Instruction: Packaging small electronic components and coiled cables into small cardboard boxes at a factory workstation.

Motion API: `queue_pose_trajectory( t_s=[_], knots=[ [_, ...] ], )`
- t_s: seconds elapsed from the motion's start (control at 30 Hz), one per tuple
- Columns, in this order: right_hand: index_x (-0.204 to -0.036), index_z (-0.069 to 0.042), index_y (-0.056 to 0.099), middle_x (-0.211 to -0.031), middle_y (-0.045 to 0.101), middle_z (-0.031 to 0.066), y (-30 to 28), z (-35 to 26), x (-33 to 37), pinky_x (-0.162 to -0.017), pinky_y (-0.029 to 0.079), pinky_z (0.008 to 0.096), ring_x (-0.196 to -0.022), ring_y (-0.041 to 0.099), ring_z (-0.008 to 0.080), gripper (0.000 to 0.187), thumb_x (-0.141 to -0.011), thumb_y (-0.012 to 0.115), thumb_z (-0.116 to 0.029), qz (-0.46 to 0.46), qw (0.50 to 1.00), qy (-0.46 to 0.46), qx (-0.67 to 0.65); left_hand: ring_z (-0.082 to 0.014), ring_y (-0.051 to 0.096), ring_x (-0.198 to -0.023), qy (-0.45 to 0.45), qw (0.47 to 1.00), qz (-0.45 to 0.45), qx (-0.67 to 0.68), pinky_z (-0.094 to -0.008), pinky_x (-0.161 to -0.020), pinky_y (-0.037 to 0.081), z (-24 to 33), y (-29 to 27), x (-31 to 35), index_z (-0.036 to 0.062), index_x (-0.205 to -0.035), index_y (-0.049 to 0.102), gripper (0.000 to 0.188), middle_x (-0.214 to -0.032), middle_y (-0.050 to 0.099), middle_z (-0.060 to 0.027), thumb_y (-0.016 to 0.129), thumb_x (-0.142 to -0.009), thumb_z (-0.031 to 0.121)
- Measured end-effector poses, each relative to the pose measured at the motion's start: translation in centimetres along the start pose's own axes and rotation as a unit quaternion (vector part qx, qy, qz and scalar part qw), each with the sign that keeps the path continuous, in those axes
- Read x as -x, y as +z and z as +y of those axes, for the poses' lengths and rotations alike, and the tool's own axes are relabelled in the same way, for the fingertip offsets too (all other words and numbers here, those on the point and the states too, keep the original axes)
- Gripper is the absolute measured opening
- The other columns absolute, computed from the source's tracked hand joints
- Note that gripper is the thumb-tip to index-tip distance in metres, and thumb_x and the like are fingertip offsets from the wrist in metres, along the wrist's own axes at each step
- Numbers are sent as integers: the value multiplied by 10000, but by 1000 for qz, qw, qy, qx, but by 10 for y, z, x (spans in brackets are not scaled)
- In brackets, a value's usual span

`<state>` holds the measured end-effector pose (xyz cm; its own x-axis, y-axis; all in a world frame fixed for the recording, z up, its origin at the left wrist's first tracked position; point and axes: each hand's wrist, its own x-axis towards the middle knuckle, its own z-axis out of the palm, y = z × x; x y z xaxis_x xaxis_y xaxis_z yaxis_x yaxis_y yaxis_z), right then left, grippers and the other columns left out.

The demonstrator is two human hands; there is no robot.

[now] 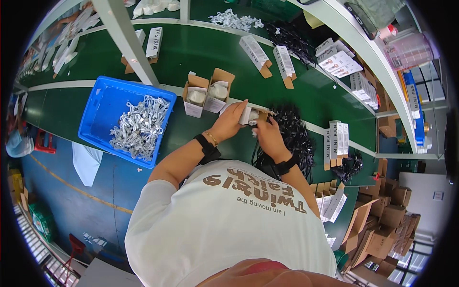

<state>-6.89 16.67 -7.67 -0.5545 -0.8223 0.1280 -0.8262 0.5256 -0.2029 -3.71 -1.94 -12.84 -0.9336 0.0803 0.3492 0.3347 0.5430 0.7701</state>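
Over the green bench, my left hand [229, 123] wraps round a slim white box [245, 116] that lies tilted, its brown inner flap showing at the right end. My right hand [270, 137] is closed at that open end, its fingertips pinching by the flap. What sits inside the box is mostly hidden by my fingers. Just left of my hands stand two open boxes [193, 106] with brown flaps up and a white rounded item in each. A pile of black straps or cords [294, 134] lies right beside my right hand.
A blue bin [91, 112] holding several coiled white cables [143, 124] stands at the left. White cartons [256, 52] lie on the far bench, and more [336, 141] stand at the right. A metal post [125, 40] rises at the back left. Brown cardboard boxes [382, 239] are stacked at the right.
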Motion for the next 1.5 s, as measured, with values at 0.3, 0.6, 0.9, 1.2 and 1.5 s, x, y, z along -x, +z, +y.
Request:
queue_pose_trajectory(
  t_s=[0.3, 0.6, 0.9, 1.2, 1.5],
  knots=[
    [-864, -101, 595, -824, 641, 77, -24, 25, 17, -779, 463, 376, -790, 617, 269, 126, -761, 654, -142, -33, 961, 170, -216, -375, 481, -1130, -43, 983, -160, 85, -395, -946, 404, 19, 14, -4, 45, -1376, 283, 839, -1256, 489, -194, 747, -677, 65],
    [-662, -129, 592, -705, 631, 42, -9, -3, 4, -676, 429, 370, -749, 637, 212, 46, -675, 635, -139, 71, 987, 141, 34, -364, 480, -1161, -25, 990, -109, 87, -386, -974, 399, 9, 19, 6, 32, -1378, 288, 882, -1273, 481, -214, 766, -637, 41],
    [-807, -94, 607, -697, 622, 65, -9, -31, 39, -938, 356, 505, -765, 638, 289, 88, -757, 561, -149, 57, 994, 84, 46, -306, 488, -1180, -80, 975, -125, 164, -362, -989, 393, 8, 25, 9, -1, -1383, 276, 894, -1288, 478, -189, 756, -629, -20],
    [-1055, -76, 562, -981, 622, 92, 14, -10, 63, -1004, 196, 650, -987, 589, 268, 283, -777, 572, -129, 103, 977, 181, -51, -298, 488, -1182, -78, 975, -135, 157, -374, -976, 406, 30, 48, -10, -2, -1382, 278, 843, -1298, 470, -195, 746, -681, 7],
    [-1259, -89, 453, -1287, 471, 139, -41, 2, 124, -1003, 264, 586, -1154, 486, 281, 557, -731, 631, -102, 92, 965, 235, -77, -226, 473, -1178, -99, 958, -179, 200, -349, -1000, 376, 59, 80, -32, 12, -1359, 291, 721, -1299, 454, -124, 661, -744, -52]
  ],
)
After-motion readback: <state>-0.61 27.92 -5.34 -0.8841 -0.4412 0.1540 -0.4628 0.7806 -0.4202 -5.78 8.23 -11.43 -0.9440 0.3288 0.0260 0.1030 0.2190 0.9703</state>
